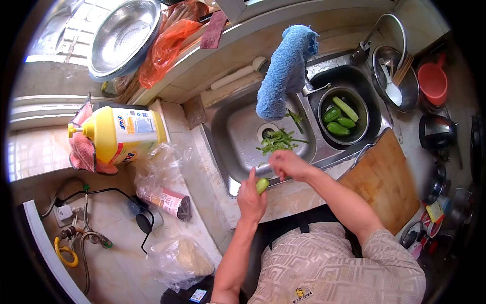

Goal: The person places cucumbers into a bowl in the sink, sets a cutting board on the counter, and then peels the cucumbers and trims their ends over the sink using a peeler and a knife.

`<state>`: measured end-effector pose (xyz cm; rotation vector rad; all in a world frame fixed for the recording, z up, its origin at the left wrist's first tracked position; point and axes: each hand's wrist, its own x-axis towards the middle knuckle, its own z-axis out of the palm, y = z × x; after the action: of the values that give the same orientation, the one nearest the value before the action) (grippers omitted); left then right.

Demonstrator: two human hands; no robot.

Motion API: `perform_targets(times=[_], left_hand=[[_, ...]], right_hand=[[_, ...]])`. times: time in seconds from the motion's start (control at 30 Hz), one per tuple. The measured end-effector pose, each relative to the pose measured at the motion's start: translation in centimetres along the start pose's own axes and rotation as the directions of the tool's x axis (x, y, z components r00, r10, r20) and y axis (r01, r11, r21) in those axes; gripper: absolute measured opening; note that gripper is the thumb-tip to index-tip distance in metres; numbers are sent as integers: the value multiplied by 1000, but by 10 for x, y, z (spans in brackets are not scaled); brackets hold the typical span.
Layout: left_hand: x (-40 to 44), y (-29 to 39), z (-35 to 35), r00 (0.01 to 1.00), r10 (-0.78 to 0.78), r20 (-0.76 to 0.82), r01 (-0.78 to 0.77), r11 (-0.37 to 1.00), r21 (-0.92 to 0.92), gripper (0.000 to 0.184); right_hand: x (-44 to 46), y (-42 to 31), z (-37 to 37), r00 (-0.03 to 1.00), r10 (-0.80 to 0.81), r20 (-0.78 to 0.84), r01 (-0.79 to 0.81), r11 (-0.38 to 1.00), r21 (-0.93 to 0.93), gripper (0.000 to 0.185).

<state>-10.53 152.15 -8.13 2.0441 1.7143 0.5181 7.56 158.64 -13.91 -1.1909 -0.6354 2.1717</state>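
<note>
My left hand [251, 200] is wrapped round a pale green cucumber [261, 185], whose end sticks out over the front edge of the left sink basin [230, 137]. Just right of it, my right hand [289, 166] is closed with curled fingers; what it grips, if anything, is hidden. Beyond my hands, green peelings [278, 140] lie in a heap by the drain. In the right basin sits a metal pot [366, 114] with several cucumbers [337, 128] in it, one of them paler, like the one I hold.
A blue towel [286, 71] hangs over the faucet. At right are a wooden cutting board [382, 182], a metal bowl [412, 99] with a white spoon, and a red dipper [433, 83]. A yellow jug [124, 133] and plastic bags [182, 261] stand left; a colander [126, 35] is at upper left.
</note>
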Motion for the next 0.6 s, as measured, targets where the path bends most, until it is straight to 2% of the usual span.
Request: perform_targets(times=[0.03,0.07,0.17,0.2,0.27,0.37,0.47,0.57,0.6], left_hand=[[-3,-3,1,1000,13,-12,-13,1000,6,67],[-4,-6,3,999,30,-24,-29,999,14,67],[-10,-11,8,996,-35,-78,30,997,-70,57],[-11,-11,12,983,-176,-47,160,958,-238,53],[-13,-11,18,902,-424,78,399,752,-524,44],[2,-8,30,765,-598,240,482,284,-829,30],[19,11,34,805,-561,192,457,381,-804,22],[18,2,51,839,-544,16,419,628,-656,19],[22,14,43,838,-543,64,411,548,-729,17]], right_hand=[[5,1,-9,997,-15,-73,19,999,45,15],[8,2,-20,998,4,-60,6,984,176,15],[-1,-7,-16,998,-1,-61,6,996,91,16],[0,-6,-13,998,-32,-52,34,999,37,17],[-1,-5,-8,989,-124,-86,121,992,-40,17],[-6,-3,10,977,-192,-89,179,974,-140,18],[-17,-6,21,966,-245,-80,230,959,-164,19],[-18,5,23,886,-427,-180,350,871,-344,19],[-28,-3,30,824,-507,-253,338,798,-498,19]])
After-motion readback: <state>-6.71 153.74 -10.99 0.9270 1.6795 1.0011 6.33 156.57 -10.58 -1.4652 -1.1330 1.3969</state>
